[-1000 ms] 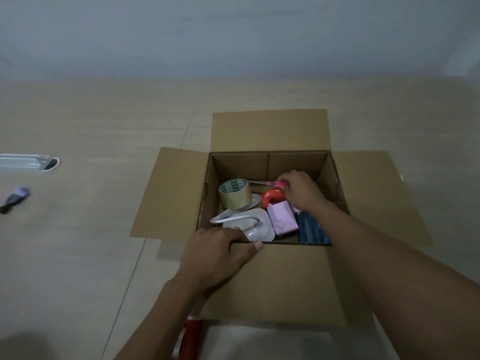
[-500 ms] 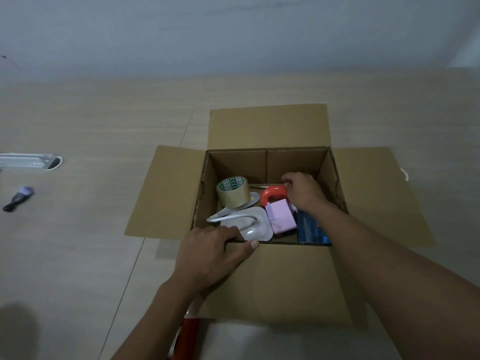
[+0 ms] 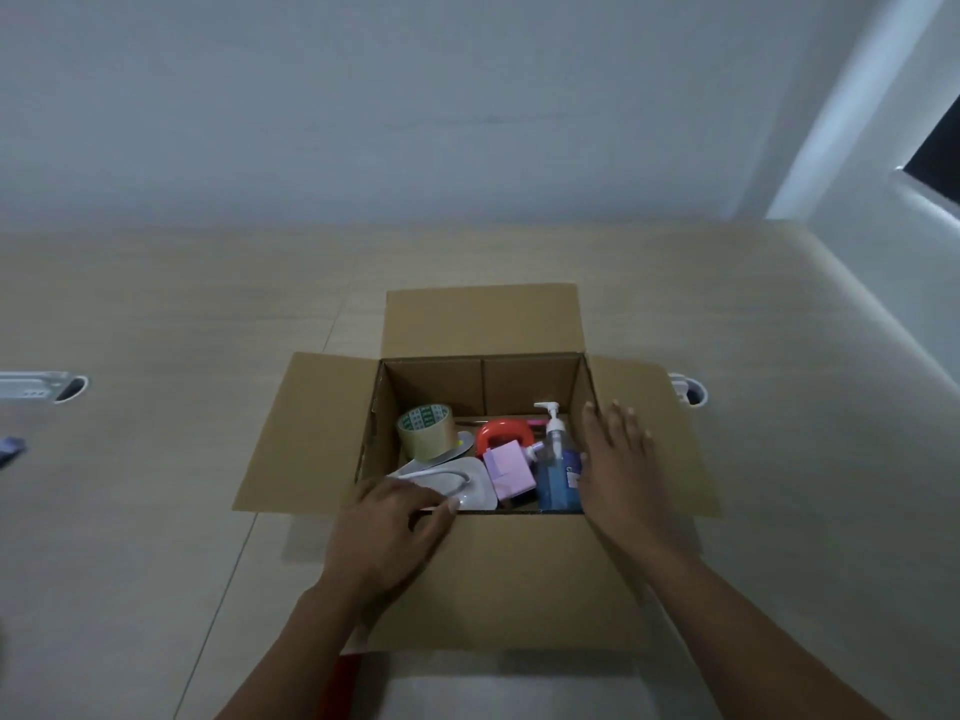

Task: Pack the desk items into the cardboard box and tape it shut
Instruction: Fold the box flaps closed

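An open cardboard box [image 3: 498,579] stands on the desk with all flaps spread outward. Inside lie a roll of tan tape [image 3: 426,431], a red tape dispenser [image 3: 504,433], a pink block [image 3: 506,470], a white curved item [image 3: 467,485] and a blue pump bottle [image 3: 558,470] standing upright. My left hand [image 3: 389,532] rests on the near rim of the box, fingers over the edge, touching the white item. My right hand [image 3: 621,470] hovers flat and empty over the right rim and right flap, fingers spread.
The wooden desk [image 3: 156,459] runs to a white wall. A cable grommet [image 3: 70,389] sits at the far left, another [image 3: 688,392] behind the right flap. A small dark object [image 3: 10,449] lies at the left edge. Something red [image 3: 345,683] shows below the box.
My right hand has come out of the box and moved right over the rim, uncovering the blue pump bottle. The left hand has stayed on the near rim. The view has tilted up.
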`<state>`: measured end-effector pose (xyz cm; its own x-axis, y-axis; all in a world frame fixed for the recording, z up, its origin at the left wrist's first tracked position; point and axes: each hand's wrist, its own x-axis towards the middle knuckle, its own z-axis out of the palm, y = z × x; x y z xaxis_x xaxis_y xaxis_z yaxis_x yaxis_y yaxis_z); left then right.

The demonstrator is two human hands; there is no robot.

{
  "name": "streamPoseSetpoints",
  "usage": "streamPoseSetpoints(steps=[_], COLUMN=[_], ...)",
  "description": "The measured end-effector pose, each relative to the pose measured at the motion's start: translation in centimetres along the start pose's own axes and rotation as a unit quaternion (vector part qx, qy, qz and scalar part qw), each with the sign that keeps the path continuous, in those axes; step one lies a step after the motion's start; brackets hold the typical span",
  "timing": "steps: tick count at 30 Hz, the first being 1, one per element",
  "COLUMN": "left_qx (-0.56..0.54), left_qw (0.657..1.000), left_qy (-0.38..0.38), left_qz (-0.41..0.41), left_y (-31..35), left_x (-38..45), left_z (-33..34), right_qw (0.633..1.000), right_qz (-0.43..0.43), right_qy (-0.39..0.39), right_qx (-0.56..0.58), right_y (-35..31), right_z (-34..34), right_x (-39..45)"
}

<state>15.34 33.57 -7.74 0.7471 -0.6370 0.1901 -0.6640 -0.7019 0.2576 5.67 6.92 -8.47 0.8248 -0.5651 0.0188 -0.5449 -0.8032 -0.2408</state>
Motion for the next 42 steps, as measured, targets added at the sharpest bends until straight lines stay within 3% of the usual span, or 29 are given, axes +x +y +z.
streamPoseSetpoints(steps=[3,8,15,32,37,42], left_qx=[0.068,0.015,-0.045,-0.053,-0.093,-0.107], left_qw=[0.994,0.981,0.980,0.982,0.976,0.945], left_qy=[0.048,-0.041,-0.036,-0.060,-0.039,-0.076], left_qz=[-0.069,-0.187,-0.193,-0.170,-0.194,-0.299], left_y=[-0.8,-3.0,-1.3,7.3,5.8,1.6], left_x=[1.1,2.9,1.7,-5.7,-5.5,-4.7], left_z=[0.5,1.1,1.6,2.4,2.0,1.7], right_qw=[0.999,0.996,0.990,0.989,0.970,0.941], right_qz=[-0.006,-0.001,0.004,0.026,0.095,0.185], right_qy=[-0.023,-0.034,-0.031,-0.011,0.001,-0.023], right_qx=[0.026,0.083,0.135,0.143,0.226,0.281], right_y=[0.6,0.6,2.6,10.2,11.3,13.2], right_z=[-0.5,-0.2,0.2,-1.8,-2.0,-1.9], right_x=[-0.2,-0.4,-2.0,-11.3,-10.9,-9.7])
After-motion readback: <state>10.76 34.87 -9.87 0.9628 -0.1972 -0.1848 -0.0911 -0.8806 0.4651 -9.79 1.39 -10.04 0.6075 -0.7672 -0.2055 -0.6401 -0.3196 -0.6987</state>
